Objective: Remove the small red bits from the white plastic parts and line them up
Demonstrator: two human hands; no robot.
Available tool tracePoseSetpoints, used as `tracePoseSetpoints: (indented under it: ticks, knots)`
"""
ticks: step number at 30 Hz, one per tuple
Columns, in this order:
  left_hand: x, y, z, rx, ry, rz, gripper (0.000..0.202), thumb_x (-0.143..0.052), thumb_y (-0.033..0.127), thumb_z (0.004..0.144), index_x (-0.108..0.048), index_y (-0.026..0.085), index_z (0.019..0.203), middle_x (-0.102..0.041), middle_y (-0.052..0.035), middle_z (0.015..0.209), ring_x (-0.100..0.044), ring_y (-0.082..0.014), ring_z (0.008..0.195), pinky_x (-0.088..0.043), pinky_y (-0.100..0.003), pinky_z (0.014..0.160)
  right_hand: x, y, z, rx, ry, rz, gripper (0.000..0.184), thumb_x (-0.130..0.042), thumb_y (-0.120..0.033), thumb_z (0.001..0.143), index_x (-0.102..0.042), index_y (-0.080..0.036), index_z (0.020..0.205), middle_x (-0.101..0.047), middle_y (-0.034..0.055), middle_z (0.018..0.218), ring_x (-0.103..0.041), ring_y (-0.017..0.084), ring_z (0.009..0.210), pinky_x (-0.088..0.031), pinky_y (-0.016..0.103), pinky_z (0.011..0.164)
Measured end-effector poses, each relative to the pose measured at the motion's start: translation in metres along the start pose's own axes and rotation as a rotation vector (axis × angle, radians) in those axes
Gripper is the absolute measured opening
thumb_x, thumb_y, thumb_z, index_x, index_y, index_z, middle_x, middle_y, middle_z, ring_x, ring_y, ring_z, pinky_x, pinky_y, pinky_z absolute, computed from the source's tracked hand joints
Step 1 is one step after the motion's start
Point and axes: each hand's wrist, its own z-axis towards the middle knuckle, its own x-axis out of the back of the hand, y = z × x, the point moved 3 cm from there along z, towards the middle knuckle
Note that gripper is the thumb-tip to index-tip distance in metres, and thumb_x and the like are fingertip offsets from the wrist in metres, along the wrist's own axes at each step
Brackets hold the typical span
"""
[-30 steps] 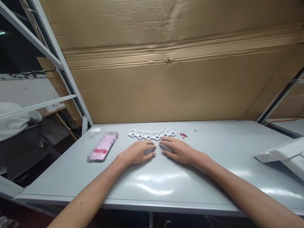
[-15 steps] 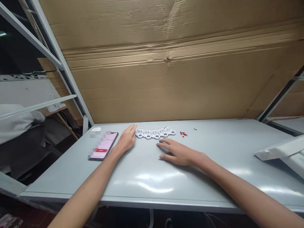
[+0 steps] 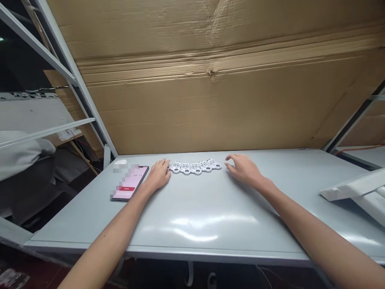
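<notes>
A row of several white plastic parts (image 3: 195, 167) lies near the back of the grey table (image 3: 210, 208). My left hand (image 3: 159, 175) rests at the row's left end, fingers lying fairly flat, tips over the leftmost part. My right hand (image 3: 244, 168) is just right of the row, fingers bent down and apart, tips on the table. It covers the spot where small red bits lay. Neither hand lifts anything that I can see.
A phone (image 3: 130, 182) with a pink screen lies left of my left hand, with a small white object (image 3: 120, 162) behind it. A cardboard sheet (image 3: 210, 80) stands behind the table. White pieces (image 3: 355, 188) lie at the right edge. Metal frame bars (image 3: 75, 84) rise at left.
Both hands left the table's middle. The left went to the left end of the row of parts. The right then reached forward and right, over the red bits.
</notes>
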Motion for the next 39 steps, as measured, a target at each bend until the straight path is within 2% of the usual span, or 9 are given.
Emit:
tracePoseSetpoints:
  ticks: [3,9,15,20,25,28,33,36,39]
  knots:
    - [0.003,0.0,-0.001,0.011,0.005,0.026,0.047,-0.039,0.021,0.092,-0.047,0.013,0.138,-0.052,-0.0163,0.139,-0.044,-0.0319,0.132,-0.038,-0.045,0.109,-0.007,0.011,0.003,-0.075,-0.053,0.004,0.025,-0.046,-0.028,0.091,-0.068,-0.017,0.098,-0.067,0.0146,0.114,-0.061,0.03,0.105,-0.048,0.037,0.076]
    - [0.012,0.002,-0.006,0.049,0.015,0.062,0.044,-0.041,0.026,0.095,-0.049,0.014,0.136,-0.057,-0.0169,0.125,-0.058,-0.0306,0.113,-0.047,-0.041,0.096,-0.017,0.011,0.005,-0.131,-0.079,0.041,0.02,-0.049,-0.025,0.086,-0.068,-0.018,0.087,-0.069,0.0135,0.104,-0.064,0.027,0.092,-0.046,0.033,0.069]
    - [0.021,0.007,-0.007,0.052,0.106,0.091,0.046,-0.051,0.026,0.093,-0.049,0.013,0.137,-0.058,-0.0167,0.12,-0.055,-0.0333,0.113,-0.044,-0.045,0.098,-0.024,0.013,0.008,-0.148,-0.081,0.052,0.018,-0.05,-0.018,0.084,-0.067,-0.018,0.084,-0.069,0.0118,0.101,-0.063,0.023,0.087,-0.042,0.029,0.062]
    - [0.028,0.039,-0.017,-0.243,0.222,-0.004,0.046,-0.061,0.024,0.089,-0.052,0.02,0.133,-0.06,-0.0121,0.121,-0.053,-0.0298,0.116,-0.037,-0.049,0.107,-0.023,0.013,0.009,-0.15,-0.076,0.068,0.018,-0.05,-0.017,0.084,-0.068,-0.017,0.083,-0.07,0.0123,0.102,-0.063,0.023,0.088,-0.041,0.029,0.064]
    - [0.022,0.082,-0.033,-0.539,0.084,-0.206,0.048,-0.068,0.028,0.087,-0.053,0.024,0.133,-0.061,-0.0086,0.123,-0.053,-0.027,0.118,-0.04,-0.045,0.106,-0.019,0.014,0.01,-0.147,-0.025,0.096,0.022,-0.047,-0.022,0.09,-0.069,-0.017,0.092,-0.07,0.0127,0.109,-0.062,0.026,0.099,-0.043,0.031,0.073]
    - [0.019,0.091,-0.037,-0.596,0.032,-0.259,0.051,-0.071,0.032,0.087,-0.053,0.023,0.134,-0.061,-0.0095,0.124,-0.054,-0.0273,0.118,-0.04,-0.044,0.106,-0.016,0.015,0.011,-0.137,0.011,0.117,0.025,-0.045,-0.026,0.093,-0.068,-0.017,0.097,-0.071,0.0127,0.106,-0.063,0.027,0.1,-0.045,0.033,0.076]
    - [0.023,0.078,-0.034,-0.552,0.004,-0.226,0.062,-0.072,0.045,0.084,-0.052,0.018,0.136,-0.054,-0.0156,0.137,-0.047,-0.033,0.129,-0.039,-0.048,0.109,-0.009,0.011,0.012,-0.168,0.078,0.488,0.026,-0.05,-0.037,0.09,-0.068,-0.018,0.095,-0.073,0.01,0.092,-0.065,0.021,0.07,-0.049,0.035,0.068]
    - [0.024,0.067,-0.032,-0.522,0.001,-0.193,0.057,-0.068,0.053,0.085,-0.059,0.019,0.13,-0.05,-0.0166,0.141,-0.043,-0.0348,0.134,-0.037,-0.05,0.11,-0.005,-0.004,0.009,-0.158,0.058,0.789,0.031,-0.061,-0.047,0.083,-0.068,-0.018,0.089,-0.073,0.0103,0.094,-0.066,0.022,0.077,-0.052,0.034,0.069]
    - [0.022,0.062,-0.031,-0.537,0.0,-0.19,0.051,-0.067,0.054,0.086,-0.064,0.02,0.124,-0.05,-0.0164,0.142,-0.042,-0.0352,0.135,-0.036,-0.051,0.111,-0.005,-0.027,0.001,-0.152,-0.071,1.079,0.037,-0.069,-0.052,0.078,-0.071,-0.017,0.09,-0.073,0.009,0.092,-0.067,0.023,0.09,-0.053,0.037,0.084]
